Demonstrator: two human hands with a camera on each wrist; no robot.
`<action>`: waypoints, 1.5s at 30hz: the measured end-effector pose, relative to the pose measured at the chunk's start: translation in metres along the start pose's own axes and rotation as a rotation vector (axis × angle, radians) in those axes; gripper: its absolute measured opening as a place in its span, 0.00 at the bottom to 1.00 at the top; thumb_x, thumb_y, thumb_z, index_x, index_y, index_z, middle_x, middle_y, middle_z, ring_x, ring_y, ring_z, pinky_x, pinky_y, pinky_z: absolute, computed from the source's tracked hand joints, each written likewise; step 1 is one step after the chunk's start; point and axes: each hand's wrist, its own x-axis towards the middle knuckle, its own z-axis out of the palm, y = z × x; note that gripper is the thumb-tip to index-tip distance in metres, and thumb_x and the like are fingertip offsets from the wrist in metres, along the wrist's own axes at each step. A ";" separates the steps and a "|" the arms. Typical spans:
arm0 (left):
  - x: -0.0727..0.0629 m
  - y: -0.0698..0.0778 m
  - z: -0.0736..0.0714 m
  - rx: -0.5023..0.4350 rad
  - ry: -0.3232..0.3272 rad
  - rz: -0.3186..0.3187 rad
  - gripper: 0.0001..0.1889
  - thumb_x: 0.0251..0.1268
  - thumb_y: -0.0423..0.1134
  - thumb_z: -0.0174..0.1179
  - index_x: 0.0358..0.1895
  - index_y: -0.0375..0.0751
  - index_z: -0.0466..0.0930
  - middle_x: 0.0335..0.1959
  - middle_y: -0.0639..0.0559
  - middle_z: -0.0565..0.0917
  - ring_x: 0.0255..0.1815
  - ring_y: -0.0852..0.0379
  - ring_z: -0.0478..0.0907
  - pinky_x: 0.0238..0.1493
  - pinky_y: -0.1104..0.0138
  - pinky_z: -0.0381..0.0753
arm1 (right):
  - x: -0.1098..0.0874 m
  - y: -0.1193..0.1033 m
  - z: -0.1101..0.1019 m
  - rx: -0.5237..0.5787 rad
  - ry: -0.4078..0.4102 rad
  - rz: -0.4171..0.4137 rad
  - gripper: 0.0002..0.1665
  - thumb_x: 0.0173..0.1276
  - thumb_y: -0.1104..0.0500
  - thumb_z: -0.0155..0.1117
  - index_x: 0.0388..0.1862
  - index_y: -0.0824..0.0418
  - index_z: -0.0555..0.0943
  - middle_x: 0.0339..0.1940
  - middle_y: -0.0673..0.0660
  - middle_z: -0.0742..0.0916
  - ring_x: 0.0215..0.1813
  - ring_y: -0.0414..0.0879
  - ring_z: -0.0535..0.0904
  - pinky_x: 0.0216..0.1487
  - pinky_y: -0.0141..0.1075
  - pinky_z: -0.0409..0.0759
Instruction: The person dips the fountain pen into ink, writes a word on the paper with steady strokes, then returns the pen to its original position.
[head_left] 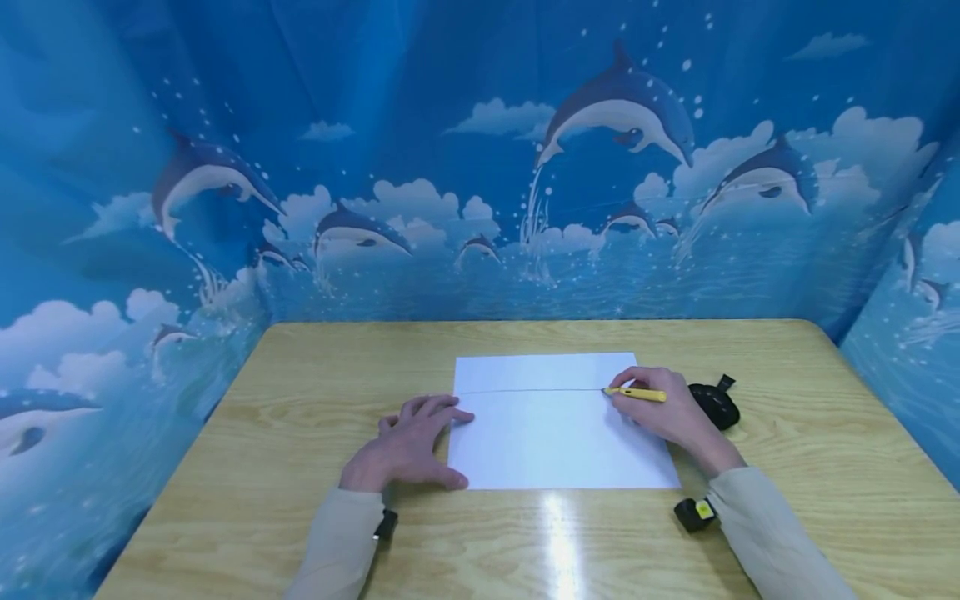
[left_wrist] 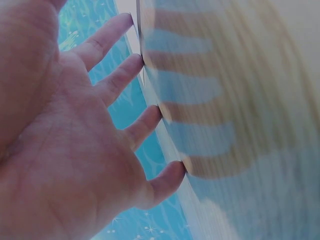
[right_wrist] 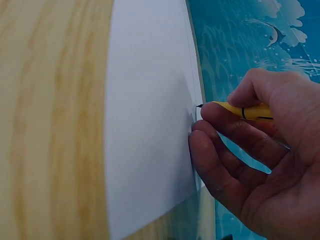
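Yellow pen (head_left: 647,394) in curled fingers (right_wrist: 245,132) of right hand (head_left: 669,408), tip (head_left: 606,390) at white paper (head_left: 555,442) (left hand (head_left: 408,440) splayed on its edge)

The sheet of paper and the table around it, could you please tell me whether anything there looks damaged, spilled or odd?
Nothing looks spilled or damaged: the paper lies flat, and the yellow pen meets the thin line on it. Only the black, tabbed object beside the right hand stands out, as I can't tell what it is.
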 end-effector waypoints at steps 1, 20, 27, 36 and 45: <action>0.000 0.000 0.000 -0.001 0.001 0.000 0.45 0.46 0.64 0.77 0.73 0.67 0.71 0.82 0.57 0.59 0.83 0.36 0.49 0.71 0.27 0.54 | 0.000 0.000 0.000 0.000 -0.001 -0.001 0.14 0.69 0.55 0.66 0.50 0.58 0.85 0.28 0.54 0.86 0.28 0.47 0.77 0.29 0.35 0.75; -0.001 0.001 0.000 -0.014 0.009 -0.002 0.45 0.45 0.63 0.78 0.72 0.66 0.72 0.82 0.56 0.60 0.83 0.36 0.49 0.71 0.28 0.53 | -0.005 0.001 -0.006 -0.064 0.040 0.005 0.13 0.70 0.54 0.66 0.49 0.59 0.84 0.30 0.54 0.85 0.28 0.46 0.78 0.29 0.36 0.74; -0.001 0.000 -0.001 -0.009 0.012 0.010 0.45 0.46 0.63 0.77 0.73 0.66 0.71 0.82 0.57 0.60 0.83 0.35 0.49 0.70 0.28 0.55 | -0.006 0.001 -0.006 -0.090 0.049 -0.003 0.13 0.70 0.54 0.66 0.49 0.59 0.84 0.33 0.55 0.87 0.30 0.46 0.78 0.32 0.36 0.75; 0.000 -0.001 -0.001 -0.001 0.004 0.015 0.45 0.47 0.64 0.77 0.73 0.66 0.71 0.82 0.56 0.60 0.83 0.36 0.49 0.69 0.28 0.56 | -0.003 -0.006 -0.015 -0.005 0.061 -0.042 0.11 0.73 0.54 0.64 0.50 0.56 0.85 0.36 0.58 0.89 0.29 0.46 0.81 0.29 0.36 0.79; 0.000 0.000 -0.001 -0.011 -0.001 0.013 0.45 0.48 0.62 0.77 0.73 0.65 0.71 0.82 0.56 0.59 0.83 0.36 0.48 0.71 0.29 0.55 | 0.014 -0.020 -0.008 0.096 -0.008 -0.084 0.12 0.72 0.53 0.67 0.50 0.55 0.85 0.49 0.61 0.90 0.41 0.51 0.85 0.34 0.38 0.84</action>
